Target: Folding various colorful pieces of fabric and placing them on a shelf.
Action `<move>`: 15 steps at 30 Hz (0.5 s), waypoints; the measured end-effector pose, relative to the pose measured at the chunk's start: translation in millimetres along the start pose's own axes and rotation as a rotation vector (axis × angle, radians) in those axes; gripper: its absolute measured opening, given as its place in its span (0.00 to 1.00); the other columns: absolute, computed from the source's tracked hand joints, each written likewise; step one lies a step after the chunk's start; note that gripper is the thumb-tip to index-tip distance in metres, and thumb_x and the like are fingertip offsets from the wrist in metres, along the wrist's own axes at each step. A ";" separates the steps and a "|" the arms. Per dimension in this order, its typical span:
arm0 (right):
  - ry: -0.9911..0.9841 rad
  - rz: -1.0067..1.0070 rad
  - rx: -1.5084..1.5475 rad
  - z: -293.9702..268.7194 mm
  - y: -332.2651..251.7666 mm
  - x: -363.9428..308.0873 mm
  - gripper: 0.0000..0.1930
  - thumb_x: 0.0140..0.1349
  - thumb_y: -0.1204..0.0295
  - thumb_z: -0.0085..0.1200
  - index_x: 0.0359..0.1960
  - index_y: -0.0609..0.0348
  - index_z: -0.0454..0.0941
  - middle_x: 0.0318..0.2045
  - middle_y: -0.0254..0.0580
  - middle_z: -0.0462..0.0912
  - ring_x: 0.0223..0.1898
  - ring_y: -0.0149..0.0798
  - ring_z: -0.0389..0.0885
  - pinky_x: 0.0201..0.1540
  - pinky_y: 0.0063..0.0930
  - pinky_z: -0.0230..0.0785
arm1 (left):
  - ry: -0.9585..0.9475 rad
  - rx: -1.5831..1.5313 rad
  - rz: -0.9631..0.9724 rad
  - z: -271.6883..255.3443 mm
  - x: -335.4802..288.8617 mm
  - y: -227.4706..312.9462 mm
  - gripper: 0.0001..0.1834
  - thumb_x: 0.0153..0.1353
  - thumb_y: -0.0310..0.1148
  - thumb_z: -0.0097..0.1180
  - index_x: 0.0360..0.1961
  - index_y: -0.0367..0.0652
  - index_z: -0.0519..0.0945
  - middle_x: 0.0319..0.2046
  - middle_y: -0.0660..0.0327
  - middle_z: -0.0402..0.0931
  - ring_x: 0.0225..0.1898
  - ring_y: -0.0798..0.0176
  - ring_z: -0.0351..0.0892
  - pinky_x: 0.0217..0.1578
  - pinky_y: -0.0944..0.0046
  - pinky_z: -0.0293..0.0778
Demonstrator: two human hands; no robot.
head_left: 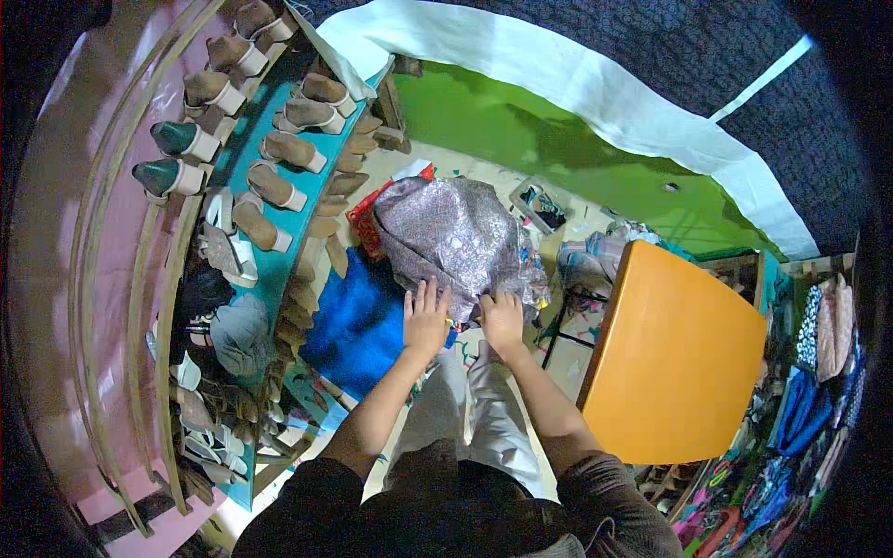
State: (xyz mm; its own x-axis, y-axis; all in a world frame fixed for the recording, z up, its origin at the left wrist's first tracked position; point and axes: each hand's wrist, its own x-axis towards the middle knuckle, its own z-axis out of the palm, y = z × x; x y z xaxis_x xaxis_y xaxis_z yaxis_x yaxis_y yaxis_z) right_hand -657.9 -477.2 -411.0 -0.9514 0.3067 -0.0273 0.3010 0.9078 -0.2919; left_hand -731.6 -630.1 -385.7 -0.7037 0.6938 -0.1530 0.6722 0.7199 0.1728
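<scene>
A crumpled sheet of shiny silver-purple material (pixel 451 223) lies in a heap in front of me. My left hand (pixel 427 321) rests at its near edge, fingers stretched out and slightly spread. To the right, my right hand (pixel 502 321) has its fingers curled down on the same edge, pinching the material. Beneath and beside the heap on the left spreads a bright blue cloth (pixel 353 325). A red patterned piece (pixel 369 221) pokes out at the heap's far left. Small colourful bits show under the near edge, partly hidden by my hands.
Curved wooden racks on the left carry several block-heeled shoes (pixel 290 151) along a teal shelf (pixel 265 102). An orange-topped table or stool (pixel 679 363) stands at my right. Beyond the heap are a small container (pixel 539 206) and a green wall (pixel 521 121). Colourful material hangs far right.
</scene>
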 end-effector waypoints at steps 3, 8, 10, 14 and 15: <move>0.124 -0.084 0.092 -35.7 -28.7 -5.7 0.07 0.48 0.72 0.50 0.31 0.56 0.73 0.36 0.45 0.72 0.45 0.47 0.69 0.53 0.47 0.57 | 0.111 -0.014 0.012 -13.8 4.4 -6.9 0.44 0.42 0.39 0.63 0.62 0.47 0.57 0.63 0.52 0.51 0.64 0.51 0.49 0.62 0.47 0.46; 0.160 -0.215 0.347 -58.0 -61.9 -23.6 0.10 0.53 0.72 0.51 0.37 0.61 0.73 0.40 0.47 0.73 0.46 0.49 0.70 0.56 0.46 0.54 | 0.054 -0.018 0.082 -47.3 22.5 -22.3 0.20 0.52 0.31 0.49 0.49 0.52 0.75 0.58 0.59 0.63 0.62 0.54 0.54 0.61 0.47 0.47; 0.125 -0.138 0.522 -64.1 -65.0 -24.0 0.12 0.57 0.69 0.48 0.40 0.63 0.73 0.42 0.49 0.74 0.47 0.49 0.70 0.56 0.43 0.56 | 0.283 -0.070 0.100 -56.7 18.7 -31.8 0.16 0.52 0.27 0.45 0.41 0.52 0.79 0.53 0.61 0.68 0.60 0.53 0.57 0.61 0.48 0.47; 0.065 0.294 0.899 -63.0 -48.9 -24.6 0.16 0.64 0.64 0.41 0.36 0.67 0.71 0.38 0.53 0.74 0.44 0.49 0.71 0.51 0.34 0.59 | 0.675 -0.287 -0.111 -111.6 9.9 -36.5 0.15 0.52 0.30 0.47 0.42 0.52 0.78 0.57 0.62 0.65 0.62 0.52 0.55 0.62 0.47 0.42; 0.131 0.329 0.967 -59.2 -42.2 -21.1 0.23 0.66 0.57 0.38 0.40 0.70 0.70 0.41 0.53 0.75 0.44 0.47 0.72 0.47 0.31 0.62 | 0.729 -0.310 -0.097 -124.5 8.9 -35.3 0.15 0.51 0.31 0.48 0.41 0.52 0.78 0.58 0.63 0.63 0.62 0.51 0.54 0.62 0.46 0.41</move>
State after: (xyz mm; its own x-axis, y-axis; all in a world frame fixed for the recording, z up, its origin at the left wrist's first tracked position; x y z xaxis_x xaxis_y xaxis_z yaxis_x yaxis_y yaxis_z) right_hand -646.7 -505.0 -341.5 -0.7994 0.5797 -0.1575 0.3094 0.1726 -0.9352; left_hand -790.2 -651.7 -272.0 -0.8012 0.3640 0.4749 0.5808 0.6640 0.4709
